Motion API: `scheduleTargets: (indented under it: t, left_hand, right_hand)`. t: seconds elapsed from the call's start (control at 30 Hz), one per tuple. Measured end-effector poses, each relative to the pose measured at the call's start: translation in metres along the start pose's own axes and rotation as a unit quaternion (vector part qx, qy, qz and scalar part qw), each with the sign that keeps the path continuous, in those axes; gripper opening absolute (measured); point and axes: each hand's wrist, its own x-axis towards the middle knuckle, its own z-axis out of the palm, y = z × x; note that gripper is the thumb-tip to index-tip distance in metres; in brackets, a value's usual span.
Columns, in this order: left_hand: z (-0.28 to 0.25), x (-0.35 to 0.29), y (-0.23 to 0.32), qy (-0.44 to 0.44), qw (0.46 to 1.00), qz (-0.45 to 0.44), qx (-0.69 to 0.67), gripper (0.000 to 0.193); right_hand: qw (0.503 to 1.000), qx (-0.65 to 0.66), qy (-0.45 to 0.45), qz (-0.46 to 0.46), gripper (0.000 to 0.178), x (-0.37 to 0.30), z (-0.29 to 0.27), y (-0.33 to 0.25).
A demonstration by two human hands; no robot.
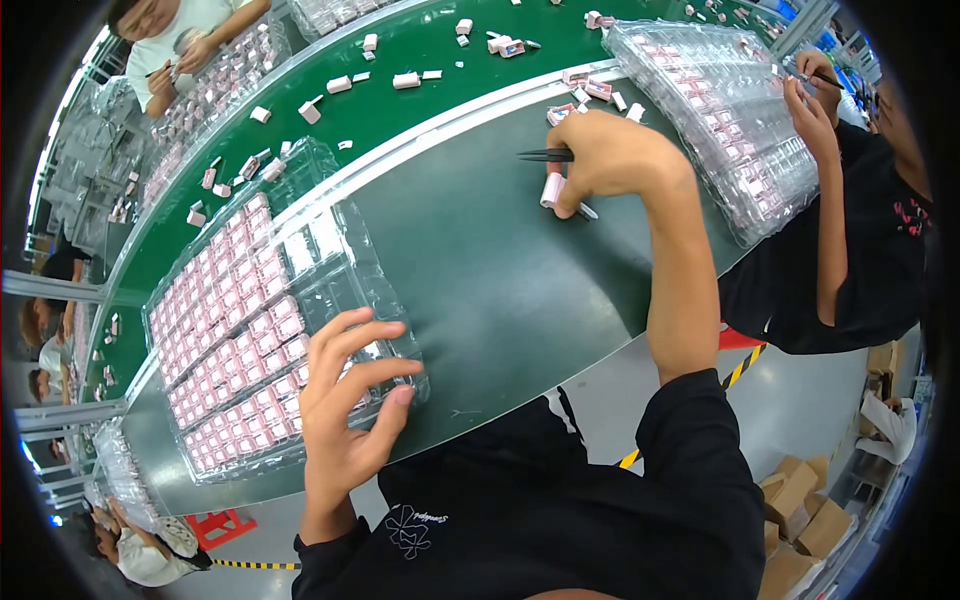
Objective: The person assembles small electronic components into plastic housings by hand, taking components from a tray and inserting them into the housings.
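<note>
My right hand [625, 160] is closed around a pair of black tweezers [540, 155], whose pointed tips stick out to the left. The same hand's fingertips touch a small pink and white plastic piece [552, 190] on the green bench. A small grey-white piece [589, 212] shows just beyond those fingertips; its kind is unclear. My left hand [350, 400] is open, fingers spread and curved, above the near right edge of a clear plastic tray [335, 245]. Rows of pink pieces [235, 345] fill the left part of that tray, and nothing shows in my left fingers.
Loose pink pieces [598, 90] lie beyond my right hand. More lie scattered on the green conveyor belt [430, 110] behind a metal rail [400, 143]. To the right, a co-worker's arm [830, 230] is beside stacked clear trays [720, 130]. Another person [180, 45] works across the belt.
</note>
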Motion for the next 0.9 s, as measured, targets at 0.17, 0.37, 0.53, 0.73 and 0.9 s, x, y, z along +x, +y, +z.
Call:
scheduleTargets:
  t: [0.17, 0.37, 0.53, 0.73, 0.9]
  left_hand:
    - [0.009, 0.019, -0.004, -0.063, 0.972, -0.101, -0.201, 0.025]
    - [0.013, 0.016, -0.024, -0.108, 0.816, -0.262, -0.503, 0.036]
    - [0.012, 0.016, -0.027, -0.042, 0.816, -0.283, -0.501, 0.029]
    - [0.007, 0.018, -0.041, -0.007, 0.798, -0.258, -0.545, 0.044]
    - [0.005, 0.015, -0.042, -0.010, 0.774, -0.236, -0.588, 0.045]
  right_hand:
    - [0.991, 0.071, 0.019, -0.109, 0.041, 0.003, 0.010, -0.017]
    - [0.884, 0.235, -0.050, -0.402, 0.031, -0.003, 0.041, -0.082]
    - [0.878, 0.217, 0.054, -0.424, 0.038, -0.016, 0.061, -0.108]
    - [0.847, 0.294, 0.097, -0.433, 0.029, -0.010, 0.053, -0.105]
    - [0.844, 0.347, 0.079, -0.401, 0.023, -0.009, 0.052, -0.102]
